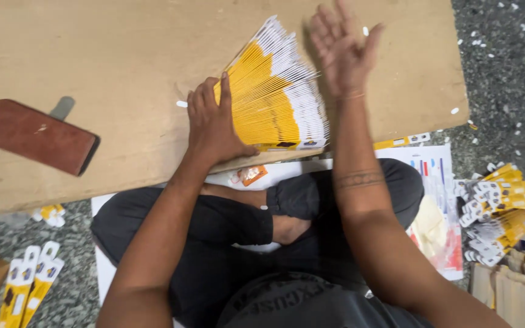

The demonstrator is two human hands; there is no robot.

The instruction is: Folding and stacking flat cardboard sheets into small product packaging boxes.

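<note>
Leftmost, a few yellow and white cards [27, 282] lie on the speckled floor [505, 79], and above them a red-brown block [37, 136] rests on the wooden board [110, 54] across the person's lap. Further along, the left hand [214, 124] lies flat with its fingers spread, pressing against the yellow side of a fanned stack of cards [277, 97] that stands on edge near the board's front rim. Just right of the stack, the right hand [341, 51] is raised over the board, open and blurred, holding nothing, with its fingers close to the white ends of the cards. Farther right, printed paper sheets [435, 194] lie on the floor, then a loose heap of cards [496, 209] and brown packets [514, 285] in the corner.
</note>
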